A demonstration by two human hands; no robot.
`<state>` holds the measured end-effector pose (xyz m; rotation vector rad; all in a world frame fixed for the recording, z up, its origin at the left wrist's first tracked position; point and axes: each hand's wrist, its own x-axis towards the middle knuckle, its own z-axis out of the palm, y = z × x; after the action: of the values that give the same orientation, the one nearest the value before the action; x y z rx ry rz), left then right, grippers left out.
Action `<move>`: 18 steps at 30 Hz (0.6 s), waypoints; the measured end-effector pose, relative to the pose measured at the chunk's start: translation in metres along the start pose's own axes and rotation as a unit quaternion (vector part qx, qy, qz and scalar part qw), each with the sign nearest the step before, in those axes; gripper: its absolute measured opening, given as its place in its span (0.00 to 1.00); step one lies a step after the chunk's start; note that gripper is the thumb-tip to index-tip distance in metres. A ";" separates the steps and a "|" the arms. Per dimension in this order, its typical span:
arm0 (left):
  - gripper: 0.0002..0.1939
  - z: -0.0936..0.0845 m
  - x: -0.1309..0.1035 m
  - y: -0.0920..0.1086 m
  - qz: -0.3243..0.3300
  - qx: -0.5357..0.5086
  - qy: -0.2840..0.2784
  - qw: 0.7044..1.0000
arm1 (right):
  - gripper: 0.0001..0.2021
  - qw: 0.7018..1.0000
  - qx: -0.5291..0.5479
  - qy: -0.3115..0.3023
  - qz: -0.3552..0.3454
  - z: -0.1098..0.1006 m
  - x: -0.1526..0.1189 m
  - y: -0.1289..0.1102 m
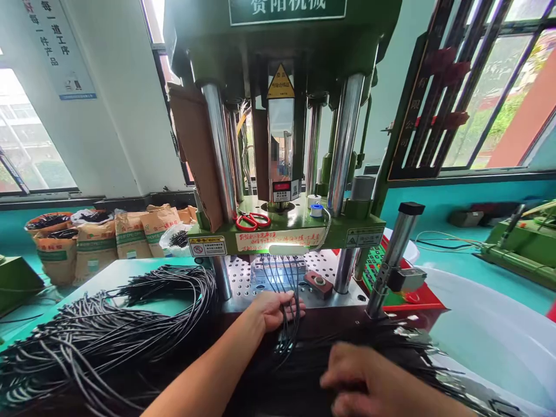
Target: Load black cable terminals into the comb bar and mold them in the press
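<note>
Right hand (pixel 365 379), nearest the camera and blurred, lies on dark cables (pixel 403 353) at the desk's (pixel 108 275) front edge; whether its grip is closed cannot be told. Left hand (pixel 271 310) holds a bunch of thin black wires (pixel 289 301), fingers curled around them. These wires run up into the mould (pixel 278 272) under the green press (pixel 286 223); their ends are hidden there. Loose black wire (pixel 108 330) is heaped to the left, cut off by the frame.
</note>
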<state>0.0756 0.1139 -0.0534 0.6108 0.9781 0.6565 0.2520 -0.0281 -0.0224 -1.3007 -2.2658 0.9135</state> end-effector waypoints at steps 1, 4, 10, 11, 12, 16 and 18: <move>0.05 -0.001 -0.001 -0.002 0.000 -0.012 -0.006 1.000 | 0.10 0.998 -0.005 0.055 -0.006 -0.008 0.016 0.004; 0.04 -0.003 -0.010 -0.006 0.004 -0.042 -0.015 0.999 | 0.16 0.977 -0.074 0.201 0.008 -0.037 0.081 0.025; 0.04 -0.006 -0.021 -0.009 0.014 -0.070 0.001 0.997 | 0.18 0.966 -0.103 0.235 0.031 -0.059 0.196 0.052; 0.04 -0.007 -0.021 -0.010 0.012 -0.071 0.004 0.997 | 0.19 0.969 -0.104 0.224 0.025 -0.055 0.206 0.049; 0.04 -0.007 -0.020 -0.011 0.009 -0.072 0.005 0.997 | 0.20 0.972 -0.105 0.211 0.019 -0.049 0.214 0.044; 0.06 -0.010 -0.016 -0.015 0.005 -0.075 -0.013 0.997 | 0.23 0.978 -0.112 0.177 0.007 -0.018 0.231 0.020; 0.07 -0.010 -0.016 -0.016 0.002 -0.075 -0.021 0.997 | 0.26 0.977 -0.117 0.175 0.011 -0.011 0.233 0.017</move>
<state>0.0639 0.0940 -0.0606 0.4919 0.8788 0.7116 0.1514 0.1833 -0.0267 -1.4568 -2.1246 0.3893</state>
